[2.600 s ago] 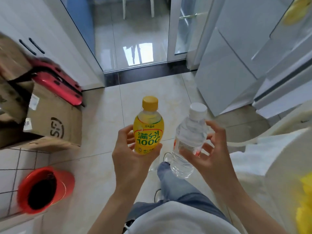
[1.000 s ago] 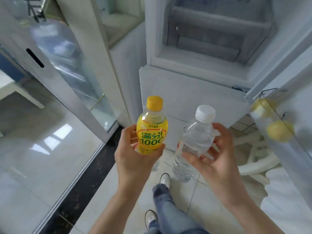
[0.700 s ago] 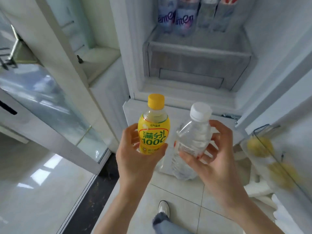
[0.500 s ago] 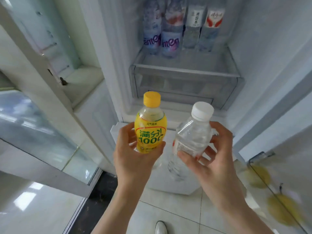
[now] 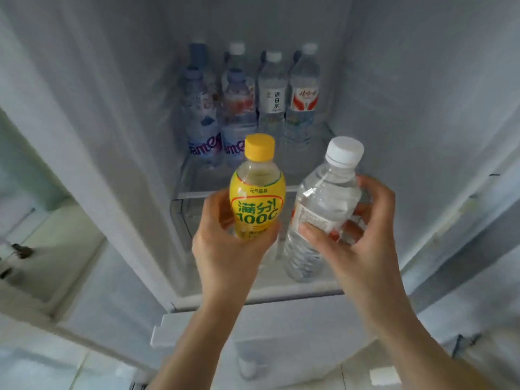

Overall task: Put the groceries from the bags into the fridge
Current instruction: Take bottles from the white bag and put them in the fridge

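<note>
Left hand: my left hand (image 5: 228, 249) grips the yellow drink bottle (image 5: 257, 198) round its lower half, fingers curled behind it and the thumb across the front just under the label.
Yellow drink bottle: upright, yellow cap on top, yellow label with green characters and "100C" facing me; it sits in the air in front of the fridge shelf (image 5: 197, 194), not touching it.
Right hand: my right hand (image 5: 357, 249) grips the clear water bottle (image 5: 320, 218) round its middle, thumb pressed on the white label at the front, fingers wrapped round the far side.
Clear water bottle: white cap, tilted so the top leans to the right; its lower part hangs below my thumb. It is just beside the yellow bottle; whether the two touch I cannot tell.
Fridge: the fridge (image 5: 112, 108) stands open before me, white walls on both sides.
Fridge shelf: a clear shelf at the back carries a group of standing bottles.
Stored bottles: two blue-capped bottles (image 5: 201, 119) with purple lettering stand at the left front, with further bottles behind them; two white-capped water bottles (image 5: 271, 94) stand to their right, one with a red and white label.
Below: a white drawer front (image 5: 281, 319) lies under my wrists, and pale floor tiles (image 5: 360, 375) show at the lower edge.
</note>
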### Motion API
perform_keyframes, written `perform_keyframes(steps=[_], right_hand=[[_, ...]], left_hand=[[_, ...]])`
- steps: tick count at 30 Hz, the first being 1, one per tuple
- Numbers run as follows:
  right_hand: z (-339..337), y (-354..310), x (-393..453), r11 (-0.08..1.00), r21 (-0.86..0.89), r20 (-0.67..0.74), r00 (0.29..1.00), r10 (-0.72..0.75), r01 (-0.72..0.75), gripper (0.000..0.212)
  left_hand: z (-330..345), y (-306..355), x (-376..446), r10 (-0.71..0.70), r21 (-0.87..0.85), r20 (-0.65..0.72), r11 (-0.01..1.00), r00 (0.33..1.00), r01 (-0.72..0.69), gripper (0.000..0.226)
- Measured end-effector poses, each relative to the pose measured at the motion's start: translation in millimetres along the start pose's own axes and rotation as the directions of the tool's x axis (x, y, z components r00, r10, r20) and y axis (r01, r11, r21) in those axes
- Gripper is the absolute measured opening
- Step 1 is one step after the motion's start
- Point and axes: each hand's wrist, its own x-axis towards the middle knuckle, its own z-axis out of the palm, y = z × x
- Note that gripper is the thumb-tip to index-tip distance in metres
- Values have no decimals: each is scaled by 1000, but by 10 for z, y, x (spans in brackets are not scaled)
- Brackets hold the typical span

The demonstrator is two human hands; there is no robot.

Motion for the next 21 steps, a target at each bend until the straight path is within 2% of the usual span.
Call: perform_keyframes(steps=[9,15,21], right_hand=[[167,-72,725,986,-143,-166,981,-105,82,77],[210,47,1107,972,-222,-236,963,-127,74,79],[243,279,1475,979,-185,-267,955,-129,80,73]], left_hand=[[417,162,872,61,-105,97,993,993,-50,65],[787,133,1129,90,-104,71,991,993,-82,65],[1076,-13,1221,98,-51,-3,994,995,-98,70]])
